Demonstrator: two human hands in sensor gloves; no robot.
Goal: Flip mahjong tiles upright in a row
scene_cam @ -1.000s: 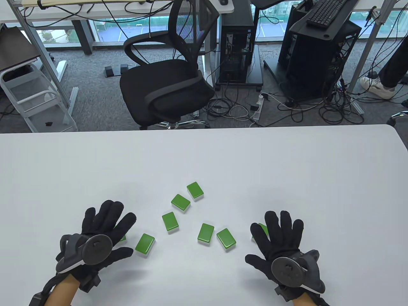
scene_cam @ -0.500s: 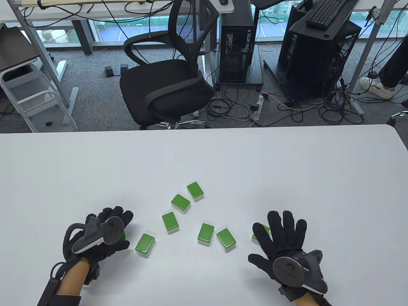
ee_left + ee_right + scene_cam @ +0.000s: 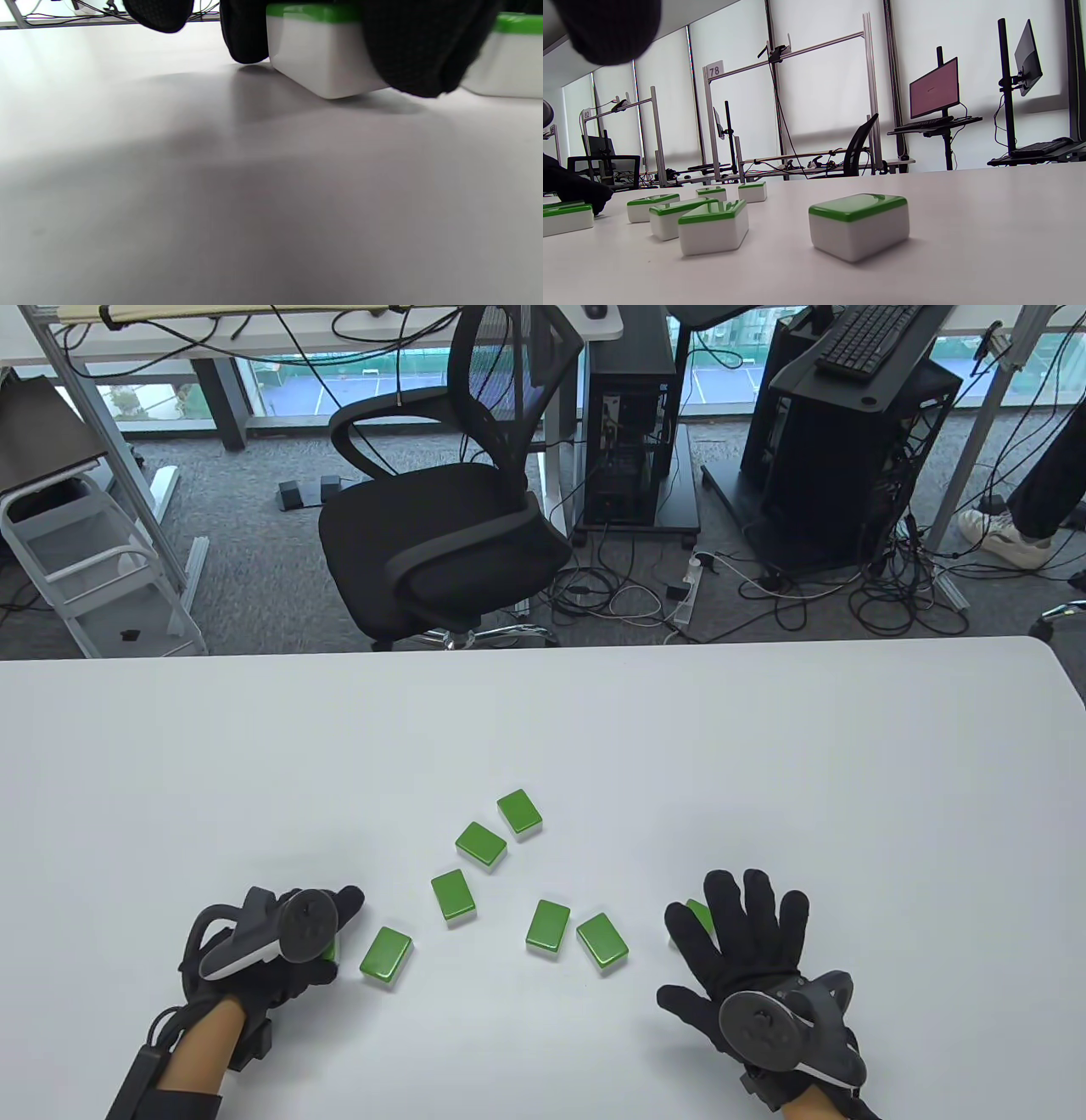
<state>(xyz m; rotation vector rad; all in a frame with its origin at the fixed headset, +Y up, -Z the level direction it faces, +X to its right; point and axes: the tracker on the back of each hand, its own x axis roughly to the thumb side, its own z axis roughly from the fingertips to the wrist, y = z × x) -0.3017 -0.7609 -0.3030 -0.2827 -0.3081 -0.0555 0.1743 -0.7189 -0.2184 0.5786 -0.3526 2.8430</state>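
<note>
The left hand [image 3: 271,937] gripped the leftmost tile [image 3: 318,55], flat on the tabletop [image 3: 543,729], to begin uprighting, requiring rotation onto its edge, while the right hand [image 3: 747,950] hovered spread, holding nothing.

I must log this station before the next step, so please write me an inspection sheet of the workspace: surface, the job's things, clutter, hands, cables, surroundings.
Surface: white table, no marks seen.
Job's things: green-backed mahjong tiles lie flat and scattered, none upright; six fully in sight, e.g. far tile, near-left tile; leftmost tile under the left hand; rightmost tile partly hidden under the right hand.
Clutter: nothing seen on the table.
Hands: left hand fingers touch two sides of the leftmost tile; right hand spread, holds nothing.
Cables: tangle on the floor.
Surroundings: office chair, computer towers.
</note>
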